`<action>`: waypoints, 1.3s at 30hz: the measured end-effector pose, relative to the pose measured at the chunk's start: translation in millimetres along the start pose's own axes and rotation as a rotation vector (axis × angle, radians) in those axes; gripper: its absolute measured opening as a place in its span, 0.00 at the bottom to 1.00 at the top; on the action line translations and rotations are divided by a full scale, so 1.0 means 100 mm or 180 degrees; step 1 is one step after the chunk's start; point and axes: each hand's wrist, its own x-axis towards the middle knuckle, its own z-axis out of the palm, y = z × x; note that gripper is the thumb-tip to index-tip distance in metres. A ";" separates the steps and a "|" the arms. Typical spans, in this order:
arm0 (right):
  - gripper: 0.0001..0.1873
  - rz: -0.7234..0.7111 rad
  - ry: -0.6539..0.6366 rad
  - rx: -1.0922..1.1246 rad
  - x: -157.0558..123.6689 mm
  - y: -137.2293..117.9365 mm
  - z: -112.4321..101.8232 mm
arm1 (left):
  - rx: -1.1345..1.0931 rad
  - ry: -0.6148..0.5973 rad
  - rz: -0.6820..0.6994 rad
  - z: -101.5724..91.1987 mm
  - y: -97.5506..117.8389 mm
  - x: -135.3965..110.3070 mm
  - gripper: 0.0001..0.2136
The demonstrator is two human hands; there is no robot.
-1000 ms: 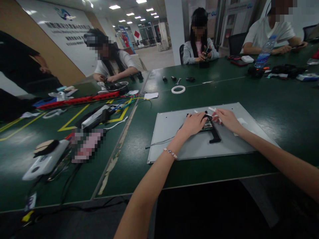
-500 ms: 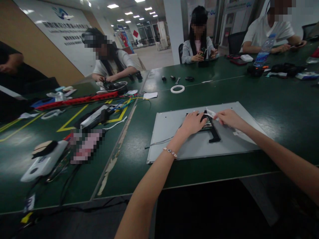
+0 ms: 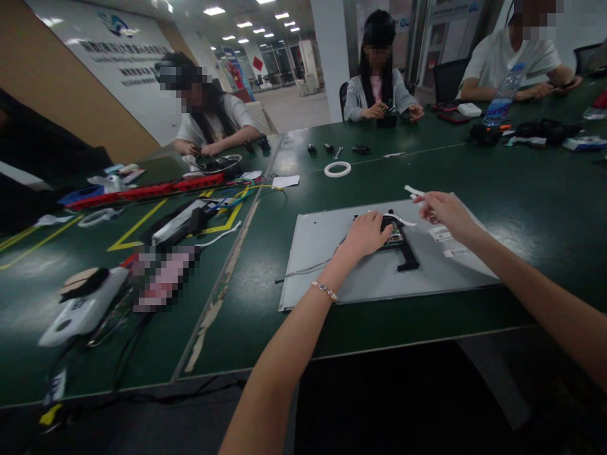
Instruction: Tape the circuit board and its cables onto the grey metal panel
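Observation:
My left hand (image 3: pixel 364 237) rests over a black frame (image 3: pixel 408 256) holding a green circuit board (image 3: pixel 394 236), its fingers curved across the frame's upper part and its thumb beside the board. A white ribbon-like strip (image 3: pixel 403 219) extends from under the fingers and curves to the right; its other end is hidden. My right hand (image 3: pixel 443 213) is closed in a pinch on a short white stick-like piece (image 3: pixel 414 191), raised to the right of the frame and apart from it. The frame lies on a light grey panel (image 3: pixel 327 284).
White labels (image 3: pixel 441 234) are on the panel's right part. A grey cable (image 3: pixel 303 270) runs off leftward. Beyond lie a white tape roll (image 3: pixel 337 169), a wrench (image 3: pixel 338 153) and small black parts. A power bank-like white device (image 3: pixel 83 309) is at left. Several people sit around the table.
My right hand has moved up and right, away from the frame, with the white piece in its fingers. The ribbon-like strip now shows freely. My left hand has stayed in place.

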 end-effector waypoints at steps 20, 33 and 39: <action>0.14 -0.0543 -0.0517 -0.0664 0.05 0.16 0.19 | 0.0350 -0.0119 -0.0050 -0.02 0.04 -0.02 0.23; 0.13 0.0072 -0.0489 -0.0776 0.00 0.07 0.11 | 0.0385 -0.0233 -0.0223 -0.08 0.10 -0.05 0.25; 0.12 0.0421 -0.0517 -0.0545 -0.01 0.04 0.05 | 0.0517 -0.0188 -0.0406 -0.10 0.11 -0.05 0.25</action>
